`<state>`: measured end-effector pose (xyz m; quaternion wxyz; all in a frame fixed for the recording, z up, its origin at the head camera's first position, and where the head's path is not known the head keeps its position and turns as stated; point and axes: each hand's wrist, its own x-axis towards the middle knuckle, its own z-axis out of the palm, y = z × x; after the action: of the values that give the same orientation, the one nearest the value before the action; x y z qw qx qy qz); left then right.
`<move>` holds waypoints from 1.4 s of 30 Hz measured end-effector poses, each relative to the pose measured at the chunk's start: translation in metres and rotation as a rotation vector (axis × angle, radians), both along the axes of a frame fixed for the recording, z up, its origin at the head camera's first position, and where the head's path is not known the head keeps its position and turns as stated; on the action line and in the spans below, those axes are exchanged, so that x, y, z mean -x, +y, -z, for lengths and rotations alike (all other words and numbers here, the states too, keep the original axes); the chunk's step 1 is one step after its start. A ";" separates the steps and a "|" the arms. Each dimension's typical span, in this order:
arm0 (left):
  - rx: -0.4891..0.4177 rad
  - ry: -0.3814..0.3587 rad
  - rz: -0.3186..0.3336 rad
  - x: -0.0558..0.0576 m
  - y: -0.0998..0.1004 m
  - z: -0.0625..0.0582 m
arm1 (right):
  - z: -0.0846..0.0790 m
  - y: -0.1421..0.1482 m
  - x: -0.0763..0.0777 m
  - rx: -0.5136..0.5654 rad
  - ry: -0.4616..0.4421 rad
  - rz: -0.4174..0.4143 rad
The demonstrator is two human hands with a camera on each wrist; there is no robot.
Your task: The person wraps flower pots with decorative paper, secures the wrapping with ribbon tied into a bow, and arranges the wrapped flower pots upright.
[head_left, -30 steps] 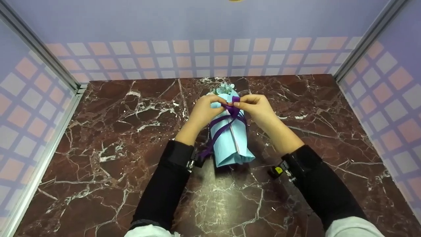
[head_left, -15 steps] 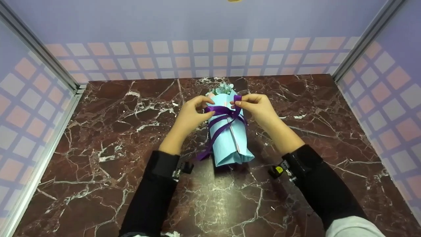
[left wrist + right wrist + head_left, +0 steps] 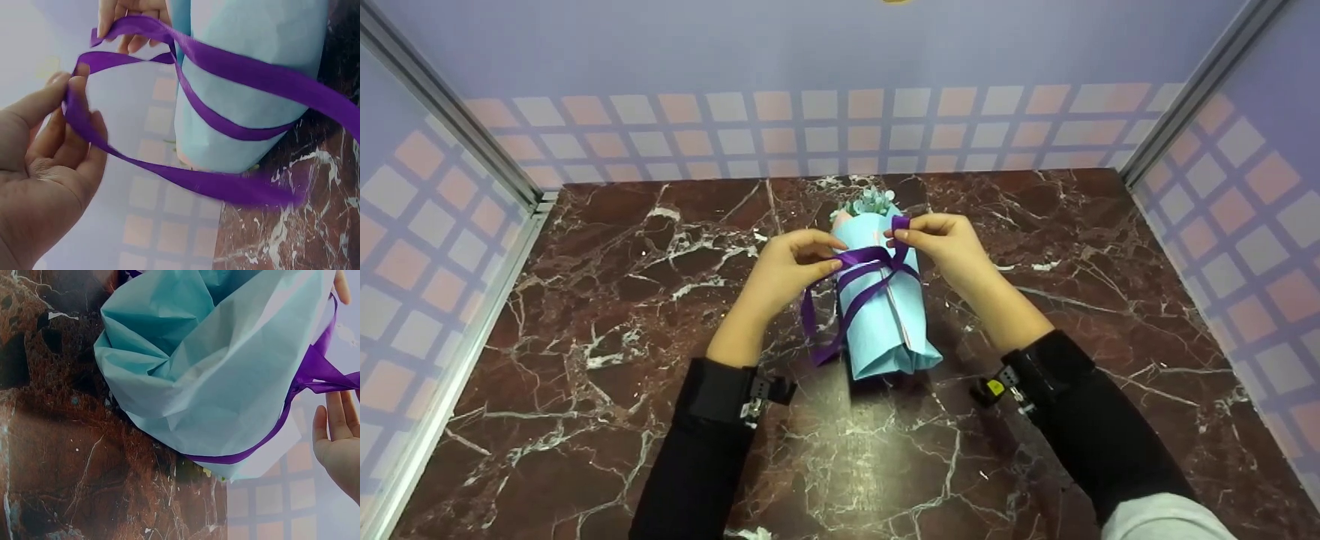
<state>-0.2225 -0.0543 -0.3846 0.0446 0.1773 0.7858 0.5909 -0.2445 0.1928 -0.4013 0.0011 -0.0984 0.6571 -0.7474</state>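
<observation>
A bouquet wrapped in light blue paper point(image 3: 896, 315) lies in the middle of the table, its small pale flowers point(image 3: 870, 201) toward the back wall. Purple ribbon point(image 3: 860, 298) runs around the wrap and crosses at a knot point(image 3: 306, 374) on its upper side. My left hand point(image 3: 784, 274) pinches one ribbon length between thumb and fingers, left of the bouquet; in the left wrist view its tail point(image 3: 225, 188) hangs free past the fingers. On the other side, my right hand point(image 3: 949, 244) pinches a short upright piece of ribbon above the knot. Another tail trails off the wrap's left side.
The bouquet rests on a dark red marbled table point(image 3: 660, 420) with white veins. Checkered lilac walls point(image 3: 825, 120) enclose its back and both sides. Each wrist carries a small black camera mount point(image 3: 769, 391).
My left hand has moved from the knot out to the left and toward me, drawing its ribbon length along. The right hand has stayed nearly in place, still pinching its piece.
</observation>
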 end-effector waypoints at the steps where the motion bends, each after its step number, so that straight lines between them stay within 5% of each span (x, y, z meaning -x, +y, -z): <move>1: 0.008 -0.003 -0.014 0.000 0.002 0.000 | 0.000 0.000 0.000 -0.005 0.002 0.001; 5: -0.001 -0.019 -0.007 -0.001 0.014 0.001 | 0.003 0.001 0.001 -0.005 0.004 0.003; 13: -0.084 0.048 0.129 0.002 0.038 0.004 | 0.003 0.000 0.000 -0.025 0.020 0.007; 20: -0.213 -0.045 0.204 0.004 0.049 0.008 | 0.002 0.000 -0.002 -0.038 0.033 -0.046; 29: -0.196 -0.054 0.199 0.006 0.056 0.008 | 0.002 -0.002 -0.003 -0.038 0.036 -0.037; 33: -0.201 -0.069 0.157 0.005 0.057 0.008 | 0.002 -0.004 -0.008 -0.093 0.042 0.024; 39: -0.223 -0.050 0.104 0.006 0.057 0.008 | -0.004 -0.006 -0.028 -0.180 0.125 0.290; 42: -0.243 -0.049 0.081 0.007 0.058 0.008 | -0.008 -0.010 -0.039 -0.187 0.178 0.300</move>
<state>-0.2291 0.0039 -0.3922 0.0657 0.1987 0.6991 0.6837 -0.2051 0.1830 -0.3936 -0.1593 -0.0646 0.7286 -0.6631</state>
